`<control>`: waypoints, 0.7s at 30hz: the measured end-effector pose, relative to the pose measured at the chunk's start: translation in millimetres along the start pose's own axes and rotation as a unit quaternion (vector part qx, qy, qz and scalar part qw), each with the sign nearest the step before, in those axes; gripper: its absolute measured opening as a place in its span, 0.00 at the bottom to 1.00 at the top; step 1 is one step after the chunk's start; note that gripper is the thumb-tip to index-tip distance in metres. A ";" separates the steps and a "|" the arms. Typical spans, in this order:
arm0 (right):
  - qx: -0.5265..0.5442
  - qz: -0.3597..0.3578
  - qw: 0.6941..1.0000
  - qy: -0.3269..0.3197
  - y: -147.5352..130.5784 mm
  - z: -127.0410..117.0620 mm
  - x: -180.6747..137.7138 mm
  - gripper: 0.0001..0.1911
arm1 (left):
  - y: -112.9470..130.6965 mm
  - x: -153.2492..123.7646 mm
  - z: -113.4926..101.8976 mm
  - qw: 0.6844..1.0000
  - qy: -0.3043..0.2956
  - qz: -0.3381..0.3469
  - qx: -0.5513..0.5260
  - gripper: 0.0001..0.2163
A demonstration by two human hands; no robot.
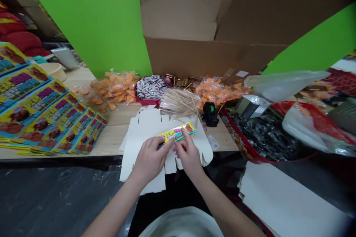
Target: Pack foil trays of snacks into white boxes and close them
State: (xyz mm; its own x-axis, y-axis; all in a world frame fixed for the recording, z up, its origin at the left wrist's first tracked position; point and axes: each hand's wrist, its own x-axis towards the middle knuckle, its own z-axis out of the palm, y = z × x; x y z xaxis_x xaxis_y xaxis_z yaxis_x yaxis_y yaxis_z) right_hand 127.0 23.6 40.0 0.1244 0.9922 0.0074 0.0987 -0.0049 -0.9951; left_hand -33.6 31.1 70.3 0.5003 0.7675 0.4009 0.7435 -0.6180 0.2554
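Note:
A narrow yellow and blue printed box (178, 132) lies on its long side over a pile of flat white carton blanks (133, 152). My left hand (152, 155) grips its left end, the fingers curled over it. My right hand (189, 152) is at the near side, with the index finger on the box's top and the other fingers bent against its lower edge. Just beyond the box sits a plastic bag of thin wooden sticks (180, 102). A small black tape dispenser (210, 114) with a green core stands right of the sticks.
Printed boxes (55, 118) stand in rows at left. Along the back are bagged orange pieces (119, 87), a tray of small sachets (152, 88) and a tall cardboard carton (189, 14). A red tub (239, 140) of black packets stands right, above more white blanks (289, 200).

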 end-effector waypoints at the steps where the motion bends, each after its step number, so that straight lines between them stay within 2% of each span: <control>1: 0.004 0.005 1.000 0.003 0.9 -0.2 -0.2 0.33 | 1.9 3.5 -0.9 1.000 -0.008 -0.017 -0.002 0.16; 5: 0.040 0.042 0.998 0.010 -2.7 -1.3 -1.8 0.37 | 6.9 24.8 -3.8 0.993 -0.019 -0.114 -0.039 0.11; 8: 0.099 0.082 0.991 0.023 -4.3 -1.9 -12.3 0.44 | 7.9 39.7 -2.4 0.985 -0.032 -0.170 -0.028 0.09; 11: 0.187 0.184 0.965 0.029 10.5 -2.5 -35.4 0.48 | 12.4 44.9 0.7 0.985 -0.053 -0.163 -0.006 0.09; 14: 0.184 0.251 0.950 0.026 40.6 -9.0 -62.1 0.48 | 17.8 39.6 2.2 0.987 -0.062 -0.142 0.032 0.10; 16: 0.140 0.229 0.963 0.038 59.1 -21.1 -74.0 0.44 | 13.9 32.6 -0.8 0.987 -0.079 -0.130 0.046 0.19; 18: 0.062 0.174 0.982 0.045 70.7 -39.2 -76.6 0.36 | 0.8 25.4 -10.5 0.984 -0.116 -0.136 0.014 0.27; 20: -0.075 0.072 0.994 0.035 77.2 -59.0 -68.9 0.24 | -17.0 20.8 -30.9 0.970 -0.175 -0.160 -0.057 0.27; 21: -0.158 0.001 0.987 0.020 80.9 -67.5 -61.9 0.21 | -24.8 20.1 -45.9 0.963 -0.190 -0.174 -0.084 0.24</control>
State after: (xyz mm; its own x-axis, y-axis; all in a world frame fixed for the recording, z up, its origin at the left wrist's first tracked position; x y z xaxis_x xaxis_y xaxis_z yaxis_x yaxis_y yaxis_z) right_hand 194.0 -46.6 -34.3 0.1623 0.9866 0.0162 0.4012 -0.0510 -0.9146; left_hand -62.4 54.1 112.4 0.3834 0.9204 -0.0766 0.8292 -0.3065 0.4674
